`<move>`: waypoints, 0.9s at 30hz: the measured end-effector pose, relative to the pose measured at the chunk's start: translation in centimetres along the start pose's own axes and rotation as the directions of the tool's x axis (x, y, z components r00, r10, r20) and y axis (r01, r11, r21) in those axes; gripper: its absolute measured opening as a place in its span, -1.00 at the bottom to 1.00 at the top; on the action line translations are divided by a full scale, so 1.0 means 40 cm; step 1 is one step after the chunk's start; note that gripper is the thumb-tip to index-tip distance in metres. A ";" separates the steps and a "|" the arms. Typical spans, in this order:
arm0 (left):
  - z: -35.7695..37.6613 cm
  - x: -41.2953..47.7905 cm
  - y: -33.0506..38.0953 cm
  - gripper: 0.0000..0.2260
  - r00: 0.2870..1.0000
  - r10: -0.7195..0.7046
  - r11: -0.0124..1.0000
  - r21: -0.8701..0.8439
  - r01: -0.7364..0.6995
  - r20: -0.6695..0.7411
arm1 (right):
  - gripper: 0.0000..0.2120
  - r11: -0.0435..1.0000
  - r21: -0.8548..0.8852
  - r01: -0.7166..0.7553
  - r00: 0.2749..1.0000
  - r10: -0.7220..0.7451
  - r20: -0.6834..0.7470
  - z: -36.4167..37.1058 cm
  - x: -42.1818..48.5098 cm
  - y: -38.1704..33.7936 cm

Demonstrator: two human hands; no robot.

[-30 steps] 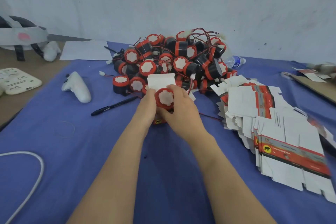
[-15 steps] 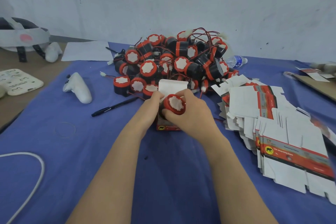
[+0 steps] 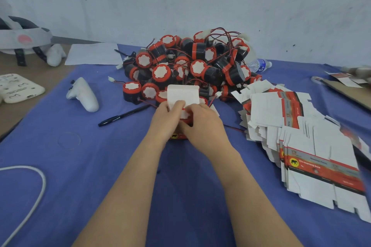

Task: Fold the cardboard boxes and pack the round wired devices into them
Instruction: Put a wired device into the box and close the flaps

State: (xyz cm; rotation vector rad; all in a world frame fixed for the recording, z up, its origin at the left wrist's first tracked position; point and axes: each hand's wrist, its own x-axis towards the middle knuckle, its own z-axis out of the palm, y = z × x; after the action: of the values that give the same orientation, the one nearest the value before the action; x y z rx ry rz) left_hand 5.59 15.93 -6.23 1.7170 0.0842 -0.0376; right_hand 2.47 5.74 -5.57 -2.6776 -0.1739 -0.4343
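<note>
Holding device (image 3: 185,115) in box (image 3: 178,136) (lid (image 3: 183,94) up)

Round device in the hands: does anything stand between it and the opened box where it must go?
Nothing visible does. The right hand holds the device at the mouth of the box, which the left hand grips. The lid flap stands upright behind, out of the way. The hands hide the box's inside.

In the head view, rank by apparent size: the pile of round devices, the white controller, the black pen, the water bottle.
1. pile of round devices.
2. white controller and black pen: alike; pen longer, controller bulkier.
3. water bottle, smallest, though partly hidden behind the pile and farther off.
</note>
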 end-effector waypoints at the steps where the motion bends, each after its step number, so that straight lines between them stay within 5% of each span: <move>1: -0.002 0.000 -0.004 -0.68 1.000 0.020 0.999 0.034 -0.020 0.008 | -0.82 1.000 -0.027 0.003 1.000 -0.003 -0.002 -0.001 -0.002 0.001; 8: -0.012 0.002 -0.022 -0.58 0.993 0.090 0.971 0.215 -0.104 0.075 | -0.70 0.986 -0.161 0.035 0.992 -0.015 0.127 -0.012 0.006 0.022; 10: -0.008 0.001 -0.027 -0.58 0.993 0.092 0.962 0.250 -0.107 0.070 | -0.72 0.999 0.046 -0.028 0.997 0.031 -0.075 -0.021 0.009 0.025; 13: -0.007 0.005 -0.030 -0.60 0.993 0.073 0.959 0.265 -0.096 0.098 | -0.78 0.945 0.282 -0.165 0.886 0.268 -0.379 -0.044 0.019 0.049; 18: -0.017 0.006 -0.027 -0.58 0.960 0.048 0.968 0.226 -0.113 0.275 | -0.72 0.793 0.443 -0.417 0.859 0.503 -0.092 -0.063 0.031 0.121; 22: -0.020 0.004 -0.024 -0.57 0.948 0.042 0.956 0.262 -0.130 0.317 | -0.61 0.741 0.571 -0.354 0.874 0.479 -0.079 -0.073 0.034 0.127; 27: -0.007 0.004 -0.020 -0.62 0.958 0.048 0.940 0.311 -0.138 0.282 | -0.74 0.846 0.499 -0.191 0.939 0.305 -0.159 -0.080 0.029 0.099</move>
State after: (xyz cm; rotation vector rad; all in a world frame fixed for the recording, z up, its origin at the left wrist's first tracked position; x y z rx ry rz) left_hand 5.69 16.33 -6.99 2.0307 -0.2201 -0.2267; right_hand 3.43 0.86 -3.97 -2.1045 0.1275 -0.5370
